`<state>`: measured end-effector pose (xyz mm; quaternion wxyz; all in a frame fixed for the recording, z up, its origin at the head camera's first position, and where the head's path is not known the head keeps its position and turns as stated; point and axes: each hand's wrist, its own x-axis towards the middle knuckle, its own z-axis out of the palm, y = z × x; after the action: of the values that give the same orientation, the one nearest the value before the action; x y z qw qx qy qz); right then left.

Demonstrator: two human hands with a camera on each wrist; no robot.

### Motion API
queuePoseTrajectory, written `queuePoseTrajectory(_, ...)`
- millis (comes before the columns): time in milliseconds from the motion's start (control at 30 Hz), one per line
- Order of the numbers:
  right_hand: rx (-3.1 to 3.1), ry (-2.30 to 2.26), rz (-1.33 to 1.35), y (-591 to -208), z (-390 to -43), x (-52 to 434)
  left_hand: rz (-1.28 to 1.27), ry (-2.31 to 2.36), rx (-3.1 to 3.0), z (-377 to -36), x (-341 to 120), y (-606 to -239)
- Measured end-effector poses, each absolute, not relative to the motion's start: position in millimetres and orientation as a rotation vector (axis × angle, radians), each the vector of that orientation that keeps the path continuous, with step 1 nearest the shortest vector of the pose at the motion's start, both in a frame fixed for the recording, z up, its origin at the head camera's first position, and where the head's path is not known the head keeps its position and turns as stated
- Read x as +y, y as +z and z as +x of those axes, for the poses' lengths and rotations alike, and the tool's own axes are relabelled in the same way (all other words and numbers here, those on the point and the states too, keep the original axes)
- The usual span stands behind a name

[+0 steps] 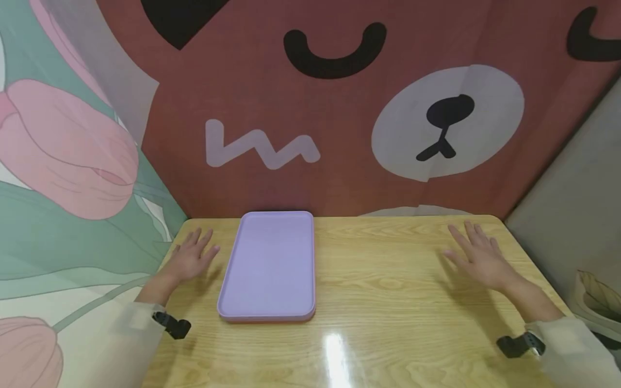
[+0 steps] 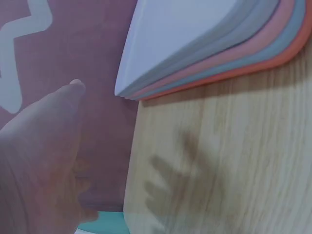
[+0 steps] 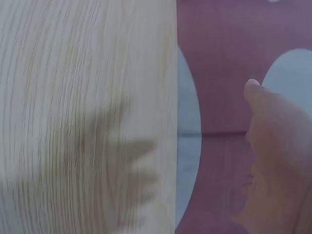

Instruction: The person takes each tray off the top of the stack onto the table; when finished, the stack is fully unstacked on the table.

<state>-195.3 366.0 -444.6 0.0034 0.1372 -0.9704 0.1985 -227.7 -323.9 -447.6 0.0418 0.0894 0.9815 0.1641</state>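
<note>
In the head view, a stack of trays [image 1: 269, 267] is seen on the wooden table [image 1: 388, 302], just right of the left hand [image 1: 190, 257], whose fingers are spread and hold nothing. The right hand [image 1: 477, 256] is likewise spread, well apart. In the left wrist view, the coloured tray edges are seen stacked; in the right wrist view, only a hand shadow on wood.

A stack of pastel trays [image 1: 269, 265], lilac on top, lies flat on the table's left part.
</note>
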Motion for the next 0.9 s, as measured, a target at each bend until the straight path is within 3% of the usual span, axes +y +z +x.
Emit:
queuePoseTrajectory(467, -2.929, 1.370, 0.605, -441.6, -189.1, 301.1, 0.288, 1.116, 2.824, -217.9, -323.7, -448.9)
queuePoseTrajectory(900, -2.690, 1.939, 0.704, -473.3, -188.4, 228.4, 0.207, 1.518, 2.693, -205.7, -320.3, -484.7)
